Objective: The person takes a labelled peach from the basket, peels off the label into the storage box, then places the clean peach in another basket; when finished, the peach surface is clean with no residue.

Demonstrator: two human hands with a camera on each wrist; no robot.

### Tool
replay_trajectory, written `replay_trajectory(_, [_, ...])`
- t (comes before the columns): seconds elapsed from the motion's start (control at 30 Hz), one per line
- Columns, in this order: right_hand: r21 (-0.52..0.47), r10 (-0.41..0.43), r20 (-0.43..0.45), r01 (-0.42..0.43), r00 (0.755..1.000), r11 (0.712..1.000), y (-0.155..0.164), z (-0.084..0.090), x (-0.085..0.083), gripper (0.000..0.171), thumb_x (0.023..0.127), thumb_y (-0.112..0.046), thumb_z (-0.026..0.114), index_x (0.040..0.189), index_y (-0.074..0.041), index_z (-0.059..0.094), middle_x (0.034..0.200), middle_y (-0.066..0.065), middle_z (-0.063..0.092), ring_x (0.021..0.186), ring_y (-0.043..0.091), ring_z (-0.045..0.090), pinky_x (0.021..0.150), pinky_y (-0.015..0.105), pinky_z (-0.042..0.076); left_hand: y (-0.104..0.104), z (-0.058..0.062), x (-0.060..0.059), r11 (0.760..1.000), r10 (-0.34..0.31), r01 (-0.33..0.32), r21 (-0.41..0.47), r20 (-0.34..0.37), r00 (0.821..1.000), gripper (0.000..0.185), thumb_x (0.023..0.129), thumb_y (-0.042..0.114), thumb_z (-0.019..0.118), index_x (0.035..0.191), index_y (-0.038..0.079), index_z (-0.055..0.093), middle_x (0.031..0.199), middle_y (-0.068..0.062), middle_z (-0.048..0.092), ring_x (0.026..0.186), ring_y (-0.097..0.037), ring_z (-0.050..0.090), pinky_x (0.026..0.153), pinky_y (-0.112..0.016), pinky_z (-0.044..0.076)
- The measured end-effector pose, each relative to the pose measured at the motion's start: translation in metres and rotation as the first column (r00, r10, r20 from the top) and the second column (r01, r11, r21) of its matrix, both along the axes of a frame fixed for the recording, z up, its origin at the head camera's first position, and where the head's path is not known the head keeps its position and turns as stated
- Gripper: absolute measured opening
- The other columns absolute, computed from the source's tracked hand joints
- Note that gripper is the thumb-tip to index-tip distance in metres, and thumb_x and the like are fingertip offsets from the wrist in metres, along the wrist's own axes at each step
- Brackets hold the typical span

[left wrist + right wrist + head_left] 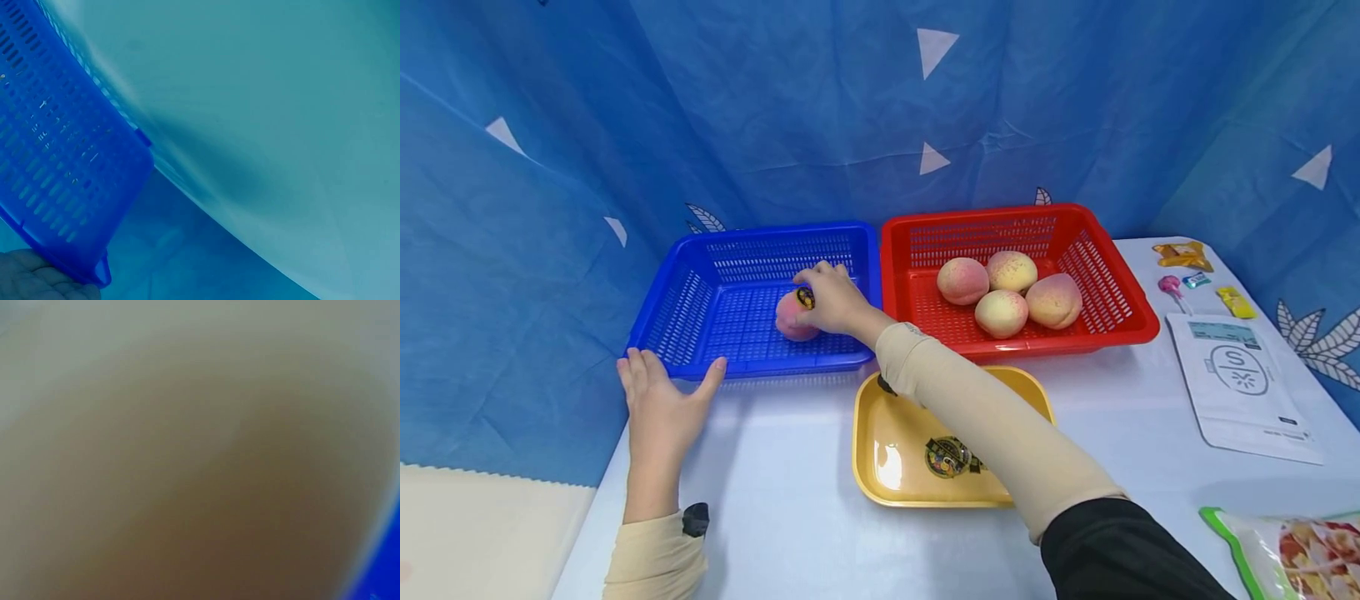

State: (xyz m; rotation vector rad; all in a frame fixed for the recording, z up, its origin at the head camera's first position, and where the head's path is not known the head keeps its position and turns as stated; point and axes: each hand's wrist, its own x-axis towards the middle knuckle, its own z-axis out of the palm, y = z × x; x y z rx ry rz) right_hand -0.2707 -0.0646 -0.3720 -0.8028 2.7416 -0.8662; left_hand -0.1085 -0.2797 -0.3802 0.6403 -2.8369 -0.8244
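Note:
A blue slotted basket (715,250) stands at the back left of the table, and a single peach (792,321) lies inside it. My right hand (829,297) reaches into the basket and grips that peach from above, fingers curled over a dark round sticker on it. My left hand (658,392) rests with straight fingers against the basket's front left corner; the left wrist view shows the basket's wall (62,156) and a bit of palm (37,284). The right wrist view is a tan blur. A red basket (1120,287) beside it holds several peaches (1007,292).
A yellow tray (880,450) with a dark round sticker (947,457) lies in front of the baskets, partly under my right forearm. At the right lie a white pouch (1240,387), small wrapped sweets (1183,254) and a snack bag (1300,550). Blue cloth hangs behind and at both sides.

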Motion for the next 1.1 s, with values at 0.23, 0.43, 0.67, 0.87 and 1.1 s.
replay_trajectory(0.23, [0.062, 0.124, 0.150, -0.134, 0.981, 0.989, -0.001, -0.004, 0.002, 0.076, 0.088, -0.045, 0.071, 0.150, -0.014, 0.039, 0.141, 0.008, 0.052, 0.122, 0.022, 0.053, 0.107, 0.035, 0.047, 0.002, 0.001, 0.000, 1.000, 0.004, -0.004, 0.004, 0.009, 1.000, 0.116, 0.089, 0.070, 0.052, 0.155, -0.005, -0.009, 0.164, -0.016, -0.020, 0.152, -0.035, -0.022, 0.123, -0.059, 0.000])
replay_trajectory(0.43, [0.024, 0.221, 0.127, -0.226, 0.967, 0.974, -0.003, -0.005, 0.005, 0.071, 0.084, -0.030, 0.078, 0.145, -0.015, 0.044, 0.134, 0.006, 0.055, 0.118, 0.018, 0.053, 0.104, 0.030, 0.047, 0.002, 0.002, 0.001, 1.000, 0.007, -0.007, 0.000, 0.005, 1.000, 0.116, 0.089, 0.070, 0.052, 0.155, -0.005, -0.008, 0.164, -0.017, -0.019, 0.152, -0.035, -0.021, 0.123, -0.059, 0.000])
replay_trajectory(0.67, [0.109, 0.214, 0.034, -0.216, 0.976, 0.970, -0.004, -0.005, 0.008, 0.076, 0.081, -0.035, 0.079, 0.146, -0.014, 0.046, 0.141, 0.005, 0.049, 0.123, 0.027, 0.045, 0.104, 0.038, 0.044, 0.001, 0.002, 0.001, 1.000, 0.008, -0.008, -0.004, -0.001, 1.000, 0.115, 0.090, 0.069, 0.052, 0.155, -0.006, -0.008, 0.164, -0.018, -0.018, 0.152, -0.036, -0.021, 0.123, -0.058, 0.001])
replay_trajectory(0.87, [0.072, 0.228, 0.135, -0.239, 0.964, 0.968, -0.003, -0.006, 0.009, 0.076, 0.084, -0.030, 0.079, 0.148, -0.020, 0.040, 0.137, 0.006, 0.050, 0.121, 0.021, 0.048, 0.104, 0.036, 0.045, 0.001, 0.002, 0.000, 1.000, 0.009, -0.009, -0.005, -0.007, 1.000, 0.116, 0.089, 0.069, 0.053, 0.155, -0.006, -0.007, 0.164, -0.018, -0.018, 0.152, -0.036, -0.020, 0.123, -0.058, 0.001])
replay_trajectory(1.1, [0.047, 0.244, 0.151, -0.254, 0.958, 0.966, 0.000, -0.003, 0.015, 0.072, 0.087, -0.032, 0.077, 0.148, -0.026, 0.040, 0.128, 0.006, 0.050, 0.106, 0.016, 0.054, 0.091, 0.028, 0.054, 0.001, 0.001, 0.001, 1.000, 0.016, -0.016, -0.002, 0.008, 1.000, 0.116, 0.089, 0.070, 0.052, 0.155, -0.005, -0.008, 0.164, -0.017, -0.019, 0.152, -0.036, -0.021, 0.122, -0.059, 0.001])
